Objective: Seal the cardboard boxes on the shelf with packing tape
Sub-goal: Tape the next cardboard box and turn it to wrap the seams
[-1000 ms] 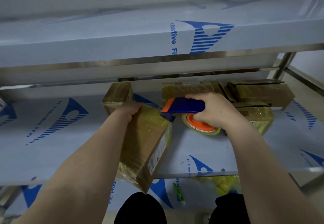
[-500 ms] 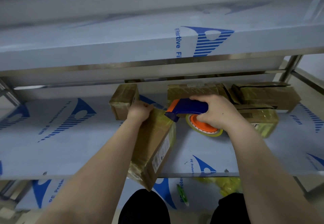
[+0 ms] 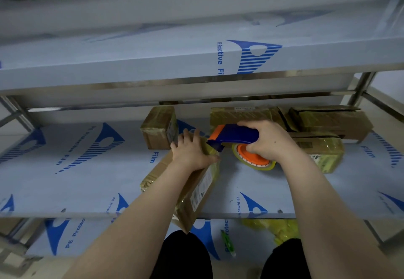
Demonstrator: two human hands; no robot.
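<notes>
long box mid shelf, near end hanging over front edge. left hand flat, pressing its far end. right hand wrapped round tape dispenser, nose touching box. looks light, stiff, tape-slick imo, so pin from top.

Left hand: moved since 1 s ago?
Yes. Against the small box at the back, the left hand has slid right, toward the tape dispenser nose, and now presses the far end of the long box.

Shelf surface, left half: open room afforded. Back and right: blocked by taped boxes. Headroom limited by upper shelf.
</notes>
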